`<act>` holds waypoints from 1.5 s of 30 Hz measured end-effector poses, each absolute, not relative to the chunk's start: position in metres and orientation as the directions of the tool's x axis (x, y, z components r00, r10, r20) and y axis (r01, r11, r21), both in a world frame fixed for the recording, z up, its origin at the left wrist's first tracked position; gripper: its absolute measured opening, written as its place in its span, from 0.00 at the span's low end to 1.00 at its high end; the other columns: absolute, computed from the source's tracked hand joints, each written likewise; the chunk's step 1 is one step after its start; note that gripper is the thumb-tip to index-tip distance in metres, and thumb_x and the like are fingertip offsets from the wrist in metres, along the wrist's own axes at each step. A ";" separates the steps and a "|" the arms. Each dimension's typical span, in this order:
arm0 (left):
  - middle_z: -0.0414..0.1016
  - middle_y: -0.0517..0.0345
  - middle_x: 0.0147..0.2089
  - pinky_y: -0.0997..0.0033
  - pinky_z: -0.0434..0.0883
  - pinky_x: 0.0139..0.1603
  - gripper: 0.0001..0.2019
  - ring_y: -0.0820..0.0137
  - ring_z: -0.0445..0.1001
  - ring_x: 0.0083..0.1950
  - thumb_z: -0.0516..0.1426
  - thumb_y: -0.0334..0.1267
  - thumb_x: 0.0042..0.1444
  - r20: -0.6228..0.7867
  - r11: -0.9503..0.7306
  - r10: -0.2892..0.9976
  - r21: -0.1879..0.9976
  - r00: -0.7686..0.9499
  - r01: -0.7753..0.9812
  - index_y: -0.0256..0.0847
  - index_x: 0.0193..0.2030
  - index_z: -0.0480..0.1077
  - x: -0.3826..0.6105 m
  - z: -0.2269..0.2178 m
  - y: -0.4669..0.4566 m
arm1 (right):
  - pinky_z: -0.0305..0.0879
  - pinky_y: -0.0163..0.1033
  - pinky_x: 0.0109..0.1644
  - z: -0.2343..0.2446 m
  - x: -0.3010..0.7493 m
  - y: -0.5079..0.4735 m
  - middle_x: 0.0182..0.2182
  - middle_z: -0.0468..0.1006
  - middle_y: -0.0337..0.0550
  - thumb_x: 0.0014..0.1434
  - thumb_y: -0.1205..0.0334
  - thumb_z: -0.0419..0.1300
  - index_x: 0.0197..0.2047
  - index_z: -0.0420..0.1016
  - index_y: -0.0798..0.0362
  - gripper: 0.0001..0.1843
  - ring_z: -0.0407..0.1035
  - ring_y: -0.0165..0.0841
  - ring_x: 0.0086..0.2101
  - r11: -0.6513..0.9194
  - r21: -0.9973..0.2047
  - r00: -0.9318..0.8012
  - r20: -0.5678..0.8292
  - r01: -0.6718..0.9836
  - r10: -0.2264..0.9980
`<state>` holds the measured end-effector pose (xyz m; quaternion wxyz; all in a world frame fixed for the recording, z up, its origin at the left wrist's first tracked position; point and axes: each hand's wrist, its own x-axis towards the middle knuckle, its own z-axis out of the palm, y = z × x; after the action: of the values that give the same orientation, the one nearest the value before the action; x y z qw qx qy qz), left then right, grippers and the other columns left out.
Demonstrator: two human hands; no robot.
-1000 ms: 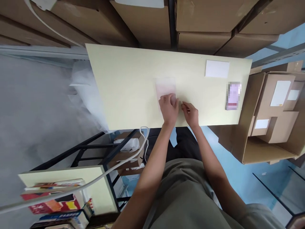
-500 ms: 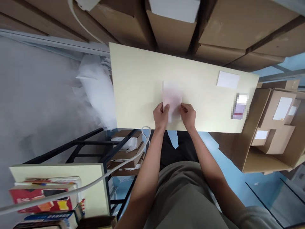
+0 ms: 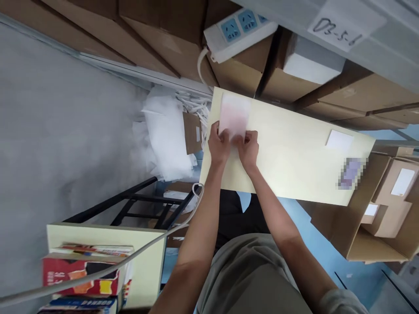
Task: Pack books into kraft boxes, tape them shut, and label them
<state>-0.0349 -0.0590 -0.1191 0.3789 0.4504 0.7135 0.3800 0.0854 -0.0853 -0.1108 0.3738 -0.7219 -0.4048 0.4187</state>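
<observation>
The sheet (image 3: 233, 117) has shifted to the far-left corner of the counter (image 3: 294, 165). The fingers of the left hand (image 3: 218, 146) and the right hand (image 3: 248, 148) pinch its hidden lower edge. It is thin, pinkish, translucent and blurred.

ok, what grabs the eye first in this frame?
The left hand and right hand pinch a pale pink sheet at the far left corner of the yellow table. Above it, a white power strip shows among cardboard boxes. A stack of books lies at bottom left.
</observation>
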 end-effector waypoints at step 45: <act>0.86 0.41 0.61 0.53 0.78 0.73 0.13 0.56 0.84 0.65 0.58 0.36 0.69 -0.158 0.399 0.763 0.878 -0.627 0.265 0.41 0.55 0.81 -0.109 -0.008 -0.264 | 0.78 0.50 0.58 -0.022 0.092 -0.160 0.54 0.82 0.60 0.67 0.54 0.56 0.53 0.75 0.55 0.18 0.78 0.42 0.49 -0.232 -0.875 0.173 -0.173 0.425 0.970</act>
<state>-0.1086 -0.2641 -0.0079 0.2829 0.3266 0.7871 0.4402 0.0920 -0.1600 -0.0216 0.3496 -0.6815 -0.5117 0.3893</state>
